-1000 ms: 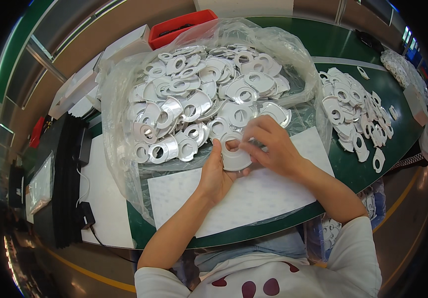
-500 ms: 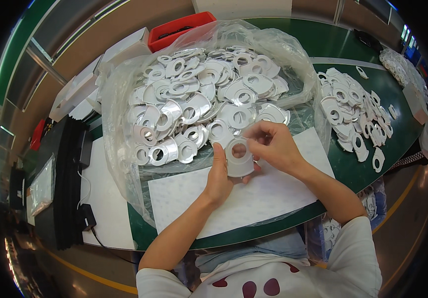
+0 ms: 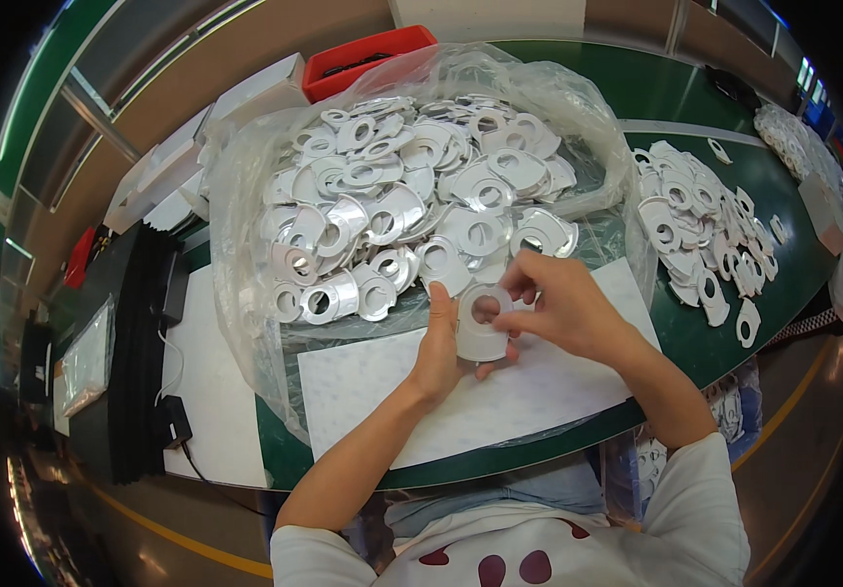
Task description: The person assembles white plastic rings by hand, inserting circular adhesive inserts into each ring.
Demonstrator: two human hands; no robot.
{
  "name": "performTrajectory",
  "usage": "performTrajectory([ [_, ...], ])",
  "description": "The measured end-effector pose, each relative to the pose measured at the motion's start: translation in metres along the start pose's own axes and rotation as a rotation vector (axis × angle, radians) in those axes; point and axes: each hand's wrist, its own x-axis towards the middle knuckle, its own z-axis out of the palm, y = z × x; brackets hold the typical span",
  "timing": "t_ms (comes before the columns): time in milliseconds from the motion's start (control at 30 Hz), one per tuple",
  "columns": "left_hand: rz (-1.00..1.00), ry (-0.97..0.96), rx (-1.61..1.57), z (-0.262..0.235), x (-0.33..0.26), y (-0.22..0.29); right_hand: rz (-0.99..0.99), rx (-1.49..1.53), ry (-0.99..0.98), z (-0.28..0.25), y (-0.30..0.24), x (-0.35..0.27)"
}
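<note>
A flat white plate with a round hole [image 3: 473, 344] is held above the white sheet [image 3: 382, 391]. My left hand [image 3: 435, 350] grips it from the left, thumb along its side and fingertips showing beneath its lower right. At the plate's upper right edge, my right hand [image 3: 566, 305] has thumb and fingers bent together beside the hole. What lies between those right fingertips is too small to make out. Just beyond the hands, a large heap of similar holed plates [image 3: 382, 210], some shiny silver, fills an opened clear plastic bag [image 3: 245, 342].
A smaller pile of holed pieces [image 3: 681, 196] lies at the right on the green table [image 3: 715, 342]. A red bin [image 3: 368, 61] and white boxes [image 3: 255, 90] stand at the back left. Black stacked sheets [image 3: 113, 372] and a small black box with a cable [image 3: 173, 423] are at left.
Both hands and the plate have shifted slightly right and nearer to me. My right thumb has come down along the plate's right side. The whole view has also shifted a little.
</note>
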Motion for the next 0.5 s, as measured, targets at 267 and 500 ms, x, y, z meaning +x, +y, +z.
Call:
performTrajectory([
  [267,0.381,0.085,0.09,-0.024,-0.012,0.042,0.195,1.001,0.417,-0.034,0.033,0.014],
  [500,0.711,0.973,1.465,-0.108,-0.051,0.101,-0.205,1.686,1.022,-0.134,0.127,-0.009],
])
